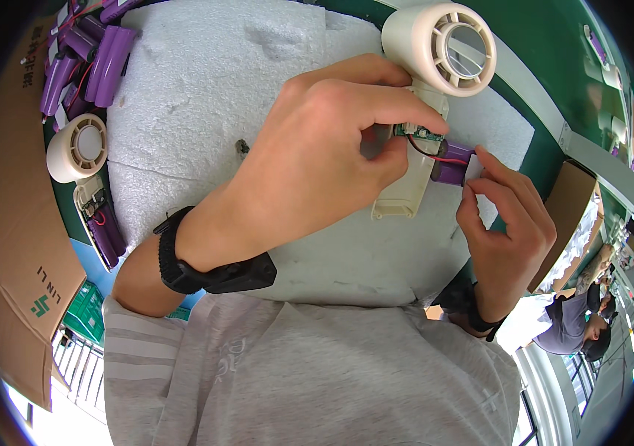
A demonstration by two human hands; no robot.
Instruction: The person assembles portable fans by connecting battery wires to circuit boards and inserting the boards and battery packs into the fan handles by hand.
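Note:
A cream handheld fan lies on the white foam pad, its round head (439,50) at the far end and its open handle shell (400,199) pointing toward me. My left hand (324,141) reaches across the handle, thumb and forefinger closed around a small green circuit board (422,134). Red and black wires run from the board to a purple battery (450,165) just right of the handle. With thumb and fingertips, my right hand (510,223) grips the battery's right end, where a white patch (474,169) shows. My left fingers partly hide the board and handle.
Several purple batteries (111,67) are heaped at the far left. Nearer stands another cream fan (79,149) with its handle open. Cardboard (16,223) lines the left side; an open carton (566,223) is at right. A person (573,327) is in the right background.

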